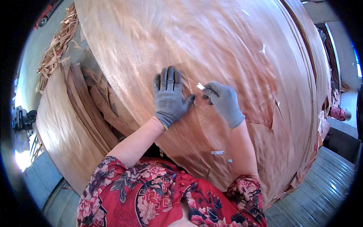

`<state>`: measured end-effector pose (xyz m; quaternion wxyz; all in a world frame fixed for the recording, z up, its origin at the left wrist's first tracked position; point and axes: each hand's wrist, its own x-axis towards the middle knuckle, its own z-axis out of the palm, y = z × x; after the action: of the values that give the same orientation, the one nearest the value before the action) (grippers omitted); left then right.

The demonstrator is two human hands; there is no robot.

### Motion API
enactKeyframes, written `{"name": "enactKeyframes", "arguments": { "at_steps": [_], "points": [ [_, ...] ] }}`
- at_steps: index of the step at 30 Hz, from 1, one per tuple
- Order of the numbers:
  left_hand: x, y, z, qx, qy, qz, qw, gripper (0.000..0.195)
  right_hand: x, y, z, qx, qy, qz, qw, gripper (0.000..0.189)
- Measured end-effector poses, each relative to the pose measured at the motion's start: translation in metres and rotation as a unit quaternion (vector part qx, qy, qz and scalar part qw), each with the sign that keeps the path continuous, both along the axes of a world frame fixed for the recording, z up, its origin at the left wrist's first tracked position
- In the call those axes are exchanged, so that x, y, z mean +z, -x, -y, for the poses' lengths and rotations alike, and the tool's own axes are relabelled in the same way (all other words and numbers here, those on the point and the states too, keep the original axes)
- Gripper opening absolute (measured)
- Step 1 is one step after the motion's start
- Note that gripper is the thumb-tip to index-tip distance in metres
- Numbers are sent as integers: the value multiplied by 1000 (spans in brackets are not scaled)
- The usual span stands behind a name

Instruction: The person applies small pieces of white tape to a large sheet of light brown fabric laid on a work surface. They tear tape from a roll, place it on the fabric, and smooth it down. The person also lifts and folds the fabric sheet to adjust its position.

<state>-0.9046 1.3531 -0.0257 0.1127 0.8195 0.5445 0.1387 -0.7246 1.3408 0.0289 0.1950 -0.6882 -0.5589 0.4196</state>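
Note:
A large reddish-brown wood veneer sheet (136, 37) spreads out in front of me. My left hand (169, 98), in a grey work glove, presses flat on it with the fingers pointing away and the thumb out to the right. In a matching glove, my right hand (222, 99) pinches a short white strip of tape (200, 86) between thumb and fingers, just above the sheet. A curved seam (200, 123) between veneer pieces runs from between my hands towards my body. White tape pieces (217, 152) stick across the veneer nearer to me, and another piece (264, 48) lies farther off at the right.
Another veneer stack (68, 122) with loose strips lies at the left. Beyond it is a heap of veneer scraps (61, 42) on the floor. Layered sheet edges (305, 48) border the right side. Part of another person, a pink sleeve (337, 113), shows at the far right.

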Motion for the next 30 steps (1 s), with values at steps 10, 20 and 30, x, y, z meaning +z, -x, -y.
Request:
{"name": "enactKeyframes", "arguments": {
  "at_steps": [10,20,30],
  "points": [
    [-7,0,4,13,-3,86,996,93,-1,29,-51,223,22,291,930,37],
    [-11,-3,8,-49,-87,69,993,66,19,24,-57,175,132,391,894,48],
    [12,-34,-48,-62,-103,4,993,57,7,-24,-45,195,95,250,944,35]
  ]
}}
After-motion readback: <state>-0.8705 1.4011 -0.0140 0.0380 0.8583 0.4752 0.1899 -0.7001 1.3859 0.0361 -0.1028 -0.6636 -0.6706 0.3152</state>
